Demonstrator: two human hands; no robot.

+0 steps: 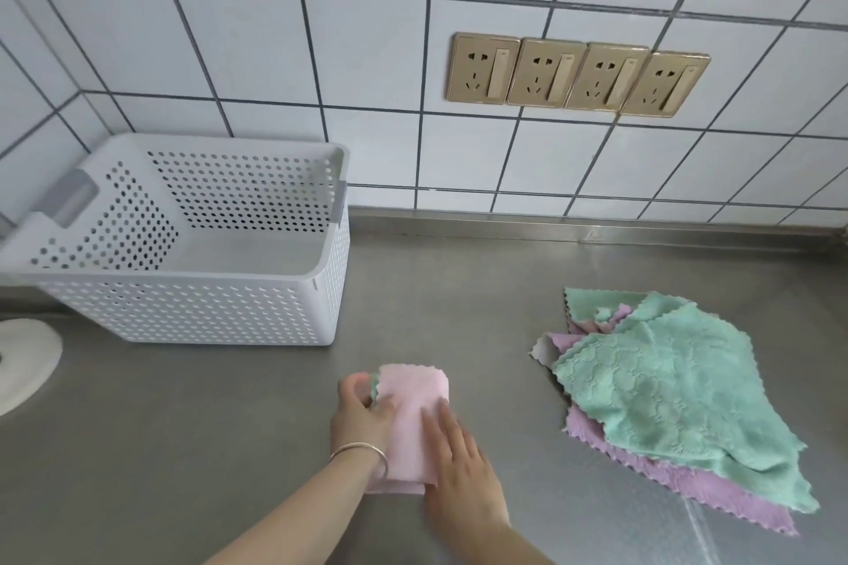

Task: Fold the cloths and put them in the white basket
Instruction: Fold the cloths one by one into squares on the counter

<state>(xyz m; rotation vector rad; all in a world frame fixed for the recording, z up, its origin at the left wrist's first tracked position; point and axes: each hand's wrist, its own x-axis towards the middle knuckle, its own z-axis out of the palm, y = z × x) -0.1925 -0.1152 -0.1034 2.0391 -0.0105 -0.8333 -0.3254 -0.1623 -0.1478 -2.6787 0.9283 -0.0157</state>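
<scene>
The folded pink microfibre cloth point(415, 422) lies on the brushed steel counter point(206, 450) directly under your hands, a narrow strip whose long axis runs away from you, its scalloped far end pointing toward the wall and a sliver of green showing at its left edge. Your left hand point(362, 415), the one with the thin silver bangle point(360, 452), grips that left edge with fingers curled round it, while your right hand point(459, 468) lies flat on the near right part with fingers straight, pressing the fold down. The white perforated plastic basket point(192, 312) stands up and to the left of the cloth, well apart from it, its open top facing you and nothing visible inside it. So the carry runs leftward and away from you, and your left hand is the nearer one and already has hold, which I judge makes it the natural hand to lift with. To your right, well clear of the folded piece, the loose heap of green and lilac cloths point(679, 404) lies unfolded; your right hand is the closer to that.
</scene>
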